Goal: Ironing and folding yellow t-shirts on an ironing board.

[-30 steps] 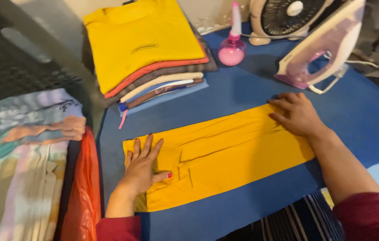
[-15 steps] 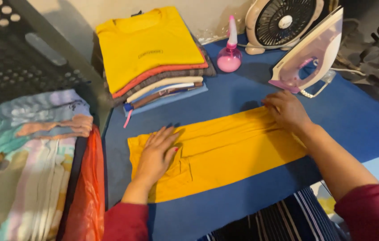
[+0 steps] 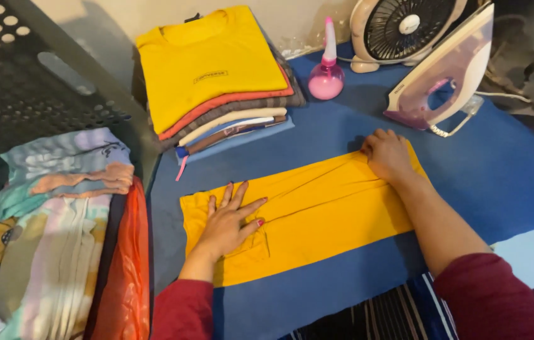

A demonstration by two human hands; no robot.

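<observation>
A yellow garment [image 3: 323,208], folded into a long strip, lies across the blue ironing cloth [image 3: 500,176]. My left hand [image 3: 229,220] rests flat on its left end with the fingers spread. At the strip's upper right corner my right hand [image 3: 387,156] presses down, fingers curled onto the fabric edge. Neither hand lifts anything.
A stack of folded clothes [image 3: 216,82] topped by a yellow shirt sits at the back. A pink spray bottle [image 3: 327,72], a small fan [image 3: 399,28] and an upright iron [image 3: 446,82] stand at the back right. A dark laundry basket [image 3: 21,88] and colourful folded fabrics [image 3: 53,220] lie left.
My left hand slid a little right along the garment's left end. My right hand stayed at the upper right corner. The view shifted slightly.
</observation>
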